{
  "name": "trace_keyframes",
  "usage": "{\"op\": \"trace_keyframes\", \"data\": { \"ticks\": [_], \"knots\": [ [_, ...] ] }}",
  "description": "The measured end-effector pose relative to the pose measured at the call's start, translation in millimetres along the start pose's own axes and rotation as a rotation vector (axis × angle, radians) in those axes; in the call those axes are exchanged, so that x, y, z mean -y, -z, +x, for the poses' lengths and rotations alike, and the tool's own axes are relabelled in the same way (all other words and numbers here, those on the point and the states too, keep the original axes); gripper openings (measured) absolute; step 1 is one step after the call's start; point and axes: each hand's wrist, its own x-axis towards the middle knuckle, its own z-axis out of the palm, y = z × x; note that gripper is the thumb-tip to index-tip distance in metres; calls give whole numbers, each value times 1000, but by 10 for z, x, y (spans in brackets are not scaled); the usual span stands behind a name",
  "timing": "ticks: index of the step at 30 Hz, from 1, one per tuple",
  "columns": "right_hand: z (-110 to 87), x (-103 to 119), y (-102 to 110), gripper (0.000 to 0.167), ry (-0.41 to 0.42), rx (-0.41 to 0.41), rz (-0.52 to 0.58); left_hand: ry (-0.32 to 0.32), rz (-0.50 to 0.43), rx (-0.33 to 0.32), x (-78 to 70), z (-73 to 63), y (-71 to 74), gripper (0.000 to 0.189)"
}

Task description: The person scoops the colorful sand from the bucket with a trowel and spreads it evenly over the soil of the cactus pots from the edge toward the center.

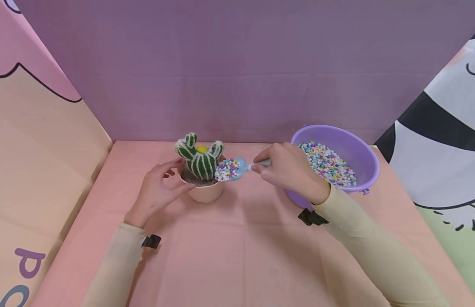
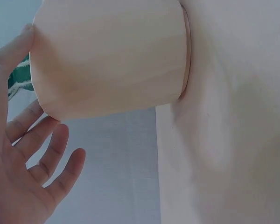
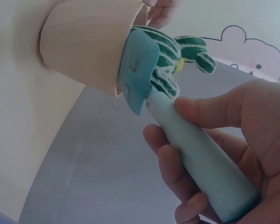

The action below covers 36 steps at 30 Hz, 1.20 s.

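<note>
Nearest the head camera, two pale sleeves [image 1: 367,243] come in over the pink tabletop [image 1: 214,260], each with a black fitting [image 1: 313,217] at the wrist.

Ahead of them, the left hand [image 1: 156,187] holds the rim of a pale pot [image 1: 205,195]: thumb on the near side, fingers spread wide and curved round the far left. The left wrist view shows the last two fingers loosely bent, off the wall.

Pot is upright on the left half of the tabletop. A green cactus [image 1: 202,165] with white ribs and a yellow tuft [image 1: 201,149] stands in it, dark fill [image 1: 188,175] around the base.

Right hand [image 1: 283,168] grips the grey-blue handle [image 3: 196,149] of a small scoop [image 1: 242,164] — fingers closed round it, thumb along the top. Blade points left, loaded with multicoloured pellets [image 1: 226,170], right at the pot's right rim beside the cactus. Can't tell for sure if blade and rim touch; pellets cover the tip.

To the right, partly behind the right hand, sits a purple bucket [image 1: 369,164] with more of the same mix [image 1: 331,166] inside.

At the back — a plain purple backdrop [image 1: 237,76], with cartoon-printed panels [image 1: 444,128] either side.
</note>
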Motion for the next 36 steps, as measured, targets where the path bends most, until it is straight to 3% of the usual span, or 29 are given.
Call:
{"op": "trace_keyframes", "data": {
  "ticks": [9,12,16,21,36],
  "knots": [
    [15,15,11,17,-5,0,-12,2,117,-104,2,-9,-47,81],
    [19,20,13,17,-4,2,-12,-31,108,-70,26,6,-23,80],
    [21,21,13,17,1,-1,-15,-74,70,39,80,64,22,80],
    [11,17,14,17,0,0,-13,-54,50,122,139,101,24,82],
    [37,-5,28,17,-12,9,-5,-57,89,45,121,82,20,77]
  ]
}}
